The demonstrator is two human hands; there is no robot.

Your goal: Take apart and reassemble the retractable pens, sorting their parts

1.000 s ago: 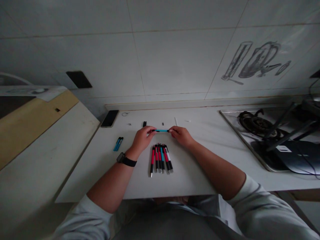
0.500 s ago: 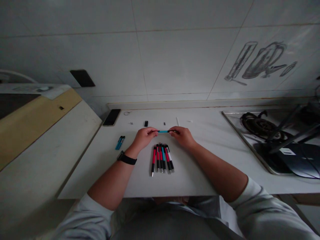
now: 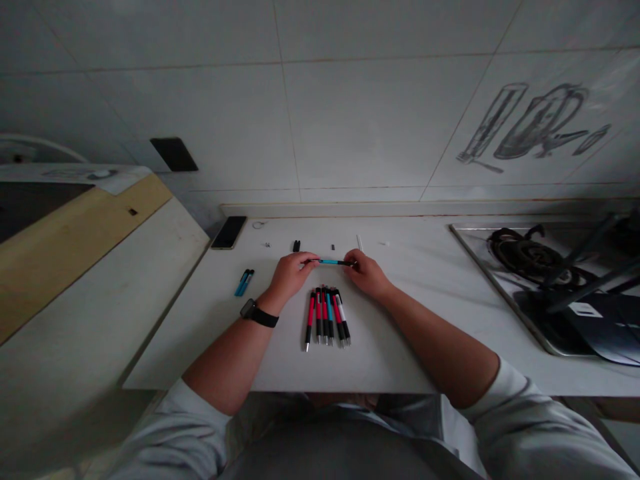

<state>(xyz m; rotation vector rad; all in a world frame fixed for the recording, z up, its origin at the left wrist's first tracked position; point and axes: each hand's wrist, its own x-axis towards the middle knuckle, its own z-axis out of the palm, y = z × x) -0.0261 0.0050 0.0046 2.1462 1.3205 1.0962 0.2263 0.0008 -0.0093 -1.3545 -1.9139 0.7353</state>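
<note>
A blue and black pen lies level between my two hands, just above the white counter. My left hand pinches one end of it, and my right hand grips the other end at its tip. Below the hands, several assembled pens in red, blue and white lie side by side, tips toward me. Two blue pen barrels rest left of my left hand. Small black pieces, a tiny dark part and a thin white tube sit beyond my hands.
A phone lies at the counter's back left, near a thin ring. Tiny bits are by the wall. To the right is a gas stove with a black device on it. A pale cabinet panel borders the left side.
My right hand has shifted a little right along the pen, so more of its black grip shows. The whole view has moved slightly.
</note>
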